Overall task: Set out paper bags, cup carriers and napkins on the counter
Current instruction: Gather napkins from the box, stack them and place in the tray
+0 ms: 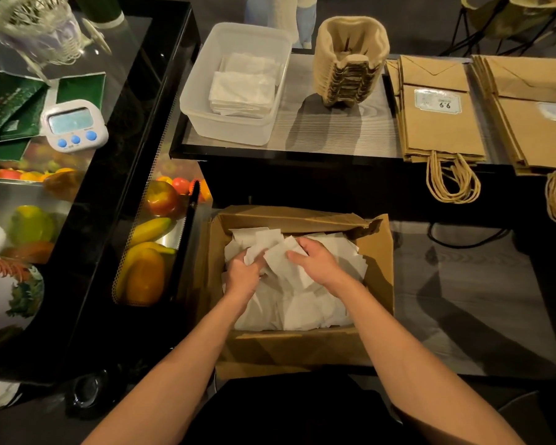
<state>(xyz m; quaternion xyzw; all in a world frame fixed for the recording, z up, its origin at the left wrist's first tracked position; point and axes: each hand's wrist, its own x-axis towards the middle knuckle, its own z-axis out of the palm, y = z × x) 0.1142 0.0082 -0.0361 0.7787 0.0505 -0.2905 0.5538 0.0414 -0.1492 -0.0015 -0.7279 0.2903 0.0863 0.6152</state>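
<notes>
The left hand (243, 274) and right hand (315, 261) each gripped loose napkins (297, 305) in the box (377, 252) — best squared into one even stack before lifting to the tub (193, 101).

Dim warm light, hard shadows, glare on glass, wide-angle edge bending

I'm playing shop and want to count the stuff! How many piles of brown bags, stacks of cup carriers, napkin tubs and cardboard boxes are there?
paper bag piles: 2
cup carrier stack: 1
napkin tub: 1
cardboard box: 1
Total: 5
</notes>
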